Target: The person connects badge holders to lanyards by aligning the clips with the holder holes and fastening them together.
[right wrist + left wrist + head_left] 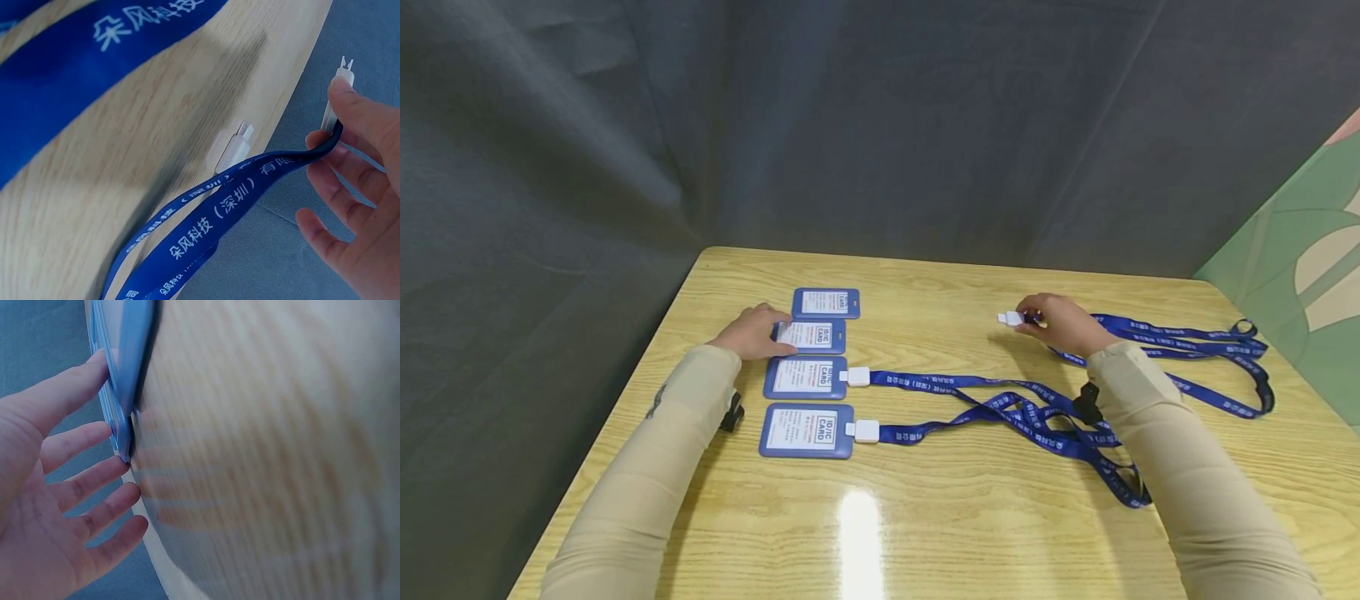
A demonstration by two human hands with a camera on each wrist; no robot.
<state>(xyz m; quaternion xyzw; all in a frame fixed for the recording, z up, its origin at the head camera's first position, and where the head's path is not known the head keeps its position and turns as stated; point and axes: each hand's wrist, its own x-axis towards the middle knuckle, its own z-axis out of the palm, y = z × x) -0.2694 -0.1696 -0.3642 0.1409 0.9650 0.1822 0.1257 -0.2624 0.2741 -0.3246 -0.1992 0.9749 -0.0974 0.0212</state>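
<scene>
My left hand (751, 332) is at the left end of the second blue badge holder (822, 337) from the back. Its thumb and a finger touch the holder's edges; in the left wrist view its fingers (94, 478) are fairly straight and spread. My right hand (1060, 323) is raised over the table at right, pinching a white lanyard clip (1011, 318) between thumb and fingers. The clip's two-pronged end (345, 64) points away from the hand. A blue lanyard strap (206, 219) with white lettering trails from it. Another white clip (234, 152) lies beyond the strap.
At the back lies another badge holder (827, 303). Two nearer holders (805, 377) have white clips and lanyards attached, whose straps (1045, 421) tangle beneath the right forearm. More lanyard (1247, 354) loops at right. A dark curtain (925, 125) hangs behind the wooden table (925, 517).
</scene>
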